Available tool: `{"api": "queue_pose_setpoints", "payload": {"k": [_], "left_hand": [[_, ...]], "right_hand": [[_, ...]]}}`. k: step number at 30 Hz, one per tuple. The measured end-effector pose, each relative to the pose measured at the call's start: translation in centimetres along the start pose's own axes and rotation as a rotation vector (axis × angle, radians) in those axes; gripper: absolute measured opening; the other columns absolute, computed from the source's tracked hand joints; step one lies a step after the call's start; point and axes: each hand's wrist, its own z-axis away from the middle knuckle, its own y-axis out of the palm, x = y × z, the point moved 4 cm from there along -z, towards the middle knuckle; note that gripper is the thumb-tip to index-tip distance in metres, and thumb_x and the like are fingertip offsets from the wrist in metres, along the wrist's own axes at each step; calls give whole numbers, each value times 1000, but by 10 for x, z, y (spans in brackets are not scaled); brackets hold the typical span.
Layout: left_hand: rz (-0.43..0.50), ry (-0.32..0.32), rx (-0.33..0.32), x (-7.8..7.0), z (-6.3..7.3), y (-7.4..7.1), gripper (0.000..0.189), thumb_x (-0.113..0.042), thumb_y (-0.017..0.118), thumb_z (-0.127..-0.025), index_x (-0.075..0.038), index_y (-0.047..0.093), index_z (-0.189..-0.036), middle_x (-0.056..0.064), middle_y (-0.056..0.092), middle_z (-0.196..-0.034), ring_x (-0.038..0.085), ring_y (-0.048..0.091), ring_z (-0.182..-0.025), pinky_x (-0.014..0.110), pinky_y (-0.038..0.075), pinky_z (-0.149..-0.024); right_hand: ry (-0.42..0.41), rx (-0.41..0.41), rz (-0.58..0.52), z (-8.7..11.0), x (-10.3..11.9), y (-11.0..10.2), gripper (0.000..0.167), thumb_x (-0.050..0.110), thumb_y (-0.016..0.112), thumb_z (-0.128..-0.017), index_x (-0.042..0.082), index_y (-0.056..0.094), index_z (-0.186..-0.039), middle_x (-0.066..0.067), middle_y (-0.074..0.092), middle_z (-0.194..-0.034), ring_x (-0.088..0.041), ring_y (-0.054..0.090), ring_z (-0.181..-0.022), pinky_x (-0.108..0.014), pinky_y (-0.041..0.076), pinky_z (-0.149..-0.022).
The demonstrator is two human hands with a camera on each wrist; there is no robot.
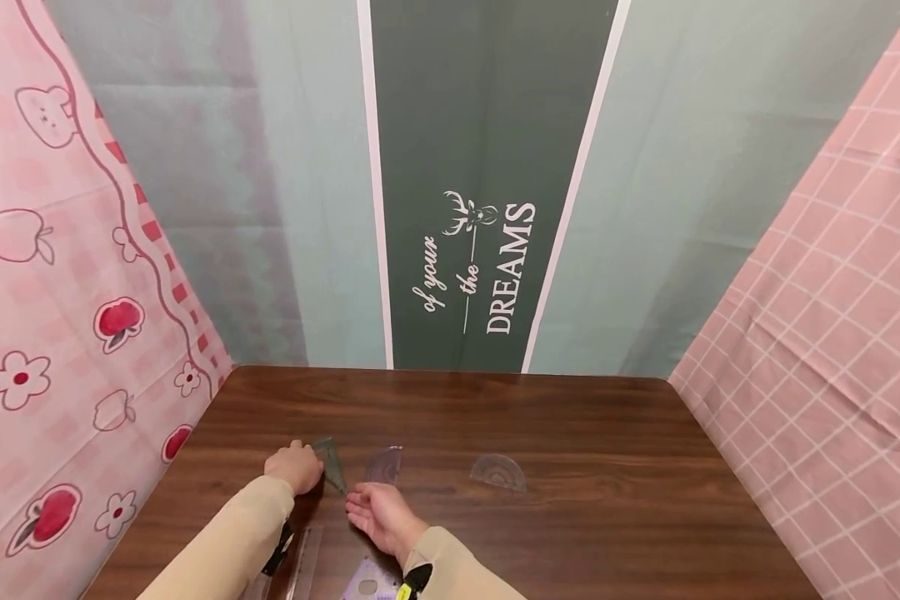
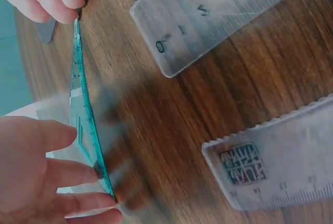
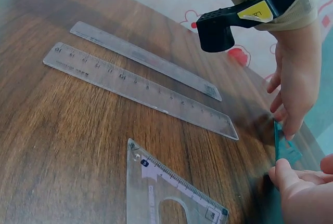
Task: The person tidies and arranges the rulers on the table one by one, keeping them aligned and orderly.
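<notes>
A green transparent set square (image 1: pixel 330 464) is between my two hands, tilted on edge; in the left wrist view it appears as a thin teal triangle (image 2: pixel 83 104). My left hand (image 1: pixel 296 468) holds its wider end, thumb and fingers spread along it. At the narrow tip, the fingertips of my right hand (image 1: pixel 385 518) pinch the plastic, palm turned inward. A clear protractor (image 1: pixel 386 463) lies just beyond the right hand. Closer to me, a clear set square with lilac markings (image 3: pixel 177 187) lies flat near two clear rulers, one nearer (image 3: pixel 140 91) and one farther (image 3: pixel 145 57).
A second clear protractor (image 1: pixel 498 472) lies farther right on the brown wood-grain table (image 1: pixel 607 517). Fabric with printed fruit (image 1: pixel 45 333) hangs at the left, a green curtain (image 1: pixel 480 125) at the back, and pink checked cloth (image 1: pixel 855 292) at the right.
</notes>
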Motion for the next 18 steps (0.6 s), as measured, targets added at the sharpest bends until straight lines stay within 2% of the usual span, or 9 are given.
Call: {"api": "queue_pose_setpoints", "payload": {"k": [8, 13, 18], "left_hand": [[103, 13, 24, 3, 4, 3, 44, -24, 52, -92, 13, 54, -117, 34, 47, -116, 46, 52, -103, 55, 46, -80], [216, 54, -20, 10, 4, 0, 48, -25, 49, -92, 15, 53, -117, 39, 46, -120, 50, 44, -113, 57, 41, -88], [350, 68, -42, 21, 1, -7, 52, -26, 46, -93, 18, 50, -119, 38, 48, -120, 50, 46, -112, 56, 39, -90]], "right_hand": [[31, 5, -17, 3, -5, 1, 47, 5, 41, -90, -25, 28, -124, -44, 36, -128, -50, 35, -124, -50, 31, -103], [28, 11, -43, 3, -5, -3, 46, 5, 41, -89, -26, 31, -122, -45, 37, -126, -50, 36, -123, -49, 30, -104], [6, 1, -61, 0, -2, -10, 45, 5, 40, -89, -26, 32, -121, -45, 37, -127, -49, 37, -123, -49, 29, -104]]}}
